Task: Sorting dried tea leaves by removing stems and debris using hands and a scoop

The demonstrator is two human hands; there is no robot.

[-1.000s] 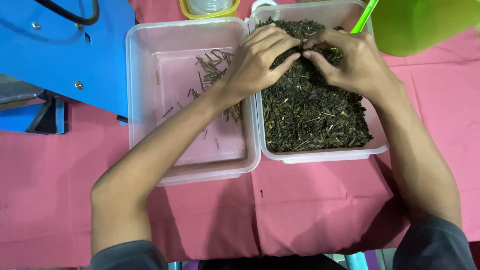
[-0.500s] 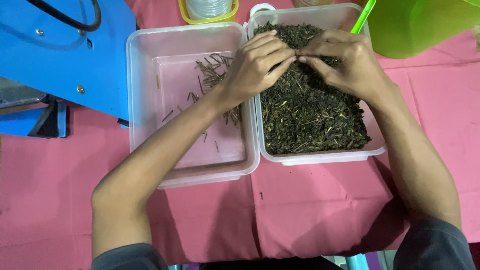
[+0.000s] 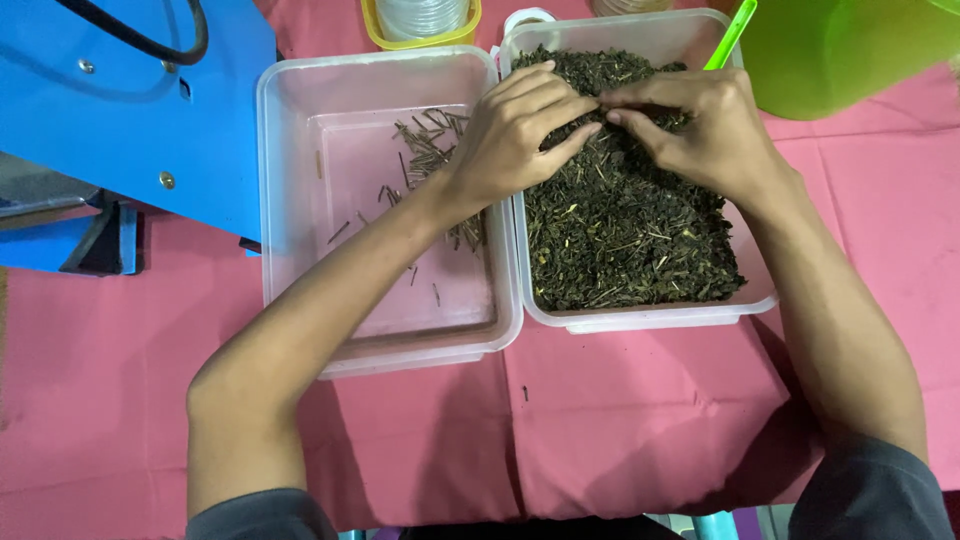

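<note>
Left hand (image 3: 515, 135): fingers curled, pinching at dried leaves (image 3: 625, 240)
Right hand (image 3: 700, 125): fingertips pinching the leaves
Tub (image 3: 650, 315): far edge of table (image 3: 600, 430)

Obstacles: blue machine (image 3: 130, 100) overhung the table's left rear, close beside the near-empty clear tub (image 3: 290, 200); green jug (image 3: 840, 50) crowded the right rear corner, its green handle (image 3: 730, 35) slanting over the leaf-filled tub (image 3: 650, 318). Yellow container (image 3: 420, 30) blocked the far edge. Free room: pink cloth (image 3: 600, 420) in front, open between the forearms.
</note>
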